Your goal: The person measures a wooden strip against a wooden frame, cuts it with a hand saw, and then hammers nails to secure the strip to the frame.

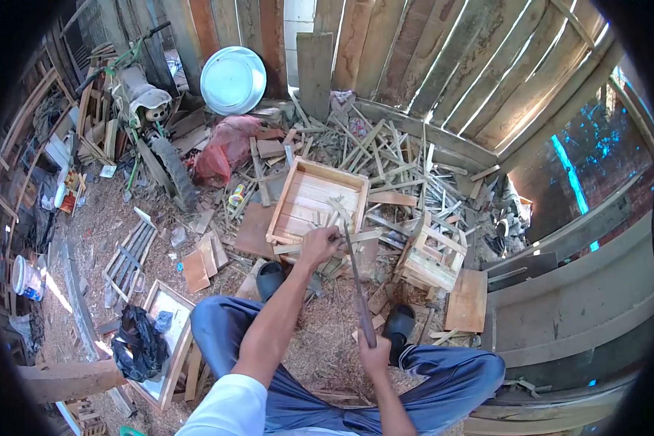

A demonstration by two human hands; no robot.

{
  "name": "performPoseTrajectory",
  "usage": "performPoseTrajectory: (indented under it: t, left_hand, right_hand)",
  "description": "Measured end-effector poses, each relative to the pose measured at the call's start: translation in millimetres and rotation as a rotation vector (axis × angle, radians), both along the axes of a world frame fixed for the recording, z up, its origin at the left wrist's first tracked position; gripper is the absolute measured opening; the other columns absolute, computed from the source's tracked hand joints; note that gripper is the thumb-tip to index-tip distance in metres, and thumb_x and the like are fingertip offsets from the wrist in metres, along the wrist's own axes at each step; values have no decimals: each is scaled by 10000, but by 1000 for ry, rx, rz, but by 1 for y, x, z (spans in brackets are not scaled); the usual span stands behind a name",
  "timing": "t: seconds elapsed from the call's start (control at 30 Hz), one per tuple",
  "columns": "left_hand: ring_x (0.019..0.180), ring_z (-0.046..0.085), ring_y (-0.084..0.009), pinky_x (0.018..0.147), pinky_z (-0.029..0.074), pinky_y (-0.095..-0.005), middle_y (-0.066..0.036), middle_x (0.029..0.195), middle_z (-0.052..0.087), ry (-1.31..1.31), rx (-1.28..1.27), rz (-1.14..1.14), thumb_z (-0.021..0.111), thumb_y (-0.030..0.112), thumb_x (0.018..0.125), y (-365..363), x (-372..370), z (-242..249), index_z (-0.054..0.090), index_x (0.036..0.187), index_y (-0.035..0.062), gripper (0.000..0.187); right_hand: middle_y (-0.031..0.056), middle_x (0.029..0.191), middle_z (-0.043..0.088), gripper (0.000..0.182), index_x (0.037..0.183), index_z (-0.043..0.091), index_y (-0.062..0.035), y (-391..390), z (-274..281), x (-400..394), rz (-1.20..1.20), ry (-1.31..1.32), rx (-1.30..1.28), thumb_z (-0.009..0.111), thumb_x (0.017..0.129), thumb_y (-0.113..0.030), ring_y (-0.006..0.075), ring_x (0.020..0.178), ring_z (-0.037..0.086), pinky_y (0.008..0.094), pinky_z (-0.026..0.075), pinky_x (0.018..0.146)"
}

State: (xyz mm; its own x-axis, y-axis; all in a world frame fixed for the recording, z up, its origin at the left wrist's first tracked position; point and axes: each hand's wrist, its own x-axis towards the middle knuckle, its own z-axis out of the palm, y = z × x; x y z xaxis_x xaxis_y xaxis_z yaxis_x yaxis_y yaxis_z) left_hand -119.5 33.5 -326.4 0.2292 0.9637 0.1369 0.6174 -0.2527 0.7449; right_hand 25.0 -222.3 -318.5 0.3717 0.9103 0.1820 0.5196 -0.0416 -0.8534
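My right hand (374,356) is wrapped round the handle of a long, narrow tool with a dark blade (360,298), which points up and away from me. My left hand (323,245) is closed near the blade's upper part, at the front edge of a shallow wooden box (320,190). Thin wood pieces (341,212) show beside its fingers, and a short light strip (367,235) lies by it; which piece the fingers grip is not clear. To the right of the blade stands a small wooden frame (433,256).
Wood scraps (389,156) cover the ground ahead. A pale round basin (232,80) leans on the plank wall, near a red bag (225,149). At left are a slatted piece (129,254) and a black bag (139,341) on a framed panel. My sandalled feet stand below the box.
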Motion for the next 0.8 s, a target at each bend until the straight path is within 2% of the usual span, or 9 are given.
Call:
performPoseTrajectory:
  t: [0.07, 0.1, 0.2, 0.3, 0.4, 0.47, 0.63, 0.73, 0.8]
  left_hand:
    - [745, 663, -353, 657, 494, -451, -131, 744, 681, -18, 7, -4, 734, 313, 803, -11, -3, -7, 679, 829, 99, 223]
    - [742, 666, -344, 654, 495, -448, -131, 744, 680, -32, 66, -23, 735, 313, 803, -8, -2, -11, 682, 828, 102, 219]
    - [759, 663, -375, 679, 491, -468, -156, 766, 686, 13, 0, -11, 722, 327, 811, -9, -2, -9, 693, 856, 96, 237]
    - [751, 662, -370, 671, 491, -468, -151, 753, 681, 7, -2, -7, 730, 315, 803, -6, -1, -7, 685, 846, 97, 227]
    - [743, 660, -368, 660, 490, -467, -149, 738, 675, -24, 39, -4, 732, 303, 800, -5, -1, -14, 677, 835, 99, 214]
    - [746, 660, -369, 662, 490, -471, -153, 740, 675, -20, 38, -10, 731, 301, 800, -14, -1, -21, 677, 837, 100, 212]
    - [770, 671, -363, 668, 500, -464, -146, 771, 693, 32, -30, 1, 734, 329, 801, -7, 2, -7, 681, 841, 93, 246]
    - [780, 678, -356, 682, 508, -464, -141, 780, 701, 26, -37, -11, 725, 304, 807, -6, -3, -4, 680, 846, 95, 218]
    - [779, 680, -351, 685, 513, -461, -136, 784, 703, 4, -18, -2, 727, 302, 803, -3, -2, -7, 681, 848, 97, 215]
  right_hand:
    - [135, 502, 495, 304, 711, 615, 29, -21, 22, -7, -10, 173, -247, 676, 895, -206, 174, 457, 549, 369, 409, 476]
    - [112, 495, 468, 341, 685, 600, 34, -3, 10, -5, -2, 77, -164, 672, 900, -220, 133, 459, 523, 370, 395, 464]
    - [109, 508, 506, 397, 712, 627, 37, 52, 12, -1, 28, 39, -308, 655, 917, -302, 175, 455, 527, 408, 400, 480]
    - [134, 518, 496, 372, 747, 643, 48, 47, 11, -3, 34, 177, -225, 644, 919, -283, 165, 471, 533, 386, 422, 500]
    - [150, 528, 521, 349, 772, 659, 50, -5, -10, 4, 25, 99, -172, 646, 911, -271, 184, 480, 566, 389, 432, 505]
    - [71, 484, 477, 398, 632, 577, 37, -19, -4, -5, 10, 101, -89, 675, 905, -236, 97, 471, 520, 362, 395, 463]
    - [95, 479, 461, 447, 640, 574, 43, 89, 10, -14, -11, 54, -201, 664, 912, -299, 129, 450, 457, 371, 388, 465]
    - [90, 486, 479, 427, 656, 601, 40, 58, 15, -8, 53, 96, -223, 657, 919, -292, 135, 454, 465, 374, 393, 469]
    - [75, 491, 483, 418, 661, 603, 35, 6, -32, 2, -3, -94, 114, 652, 923, -287, 124, 466, 468, 369, 394, 471]
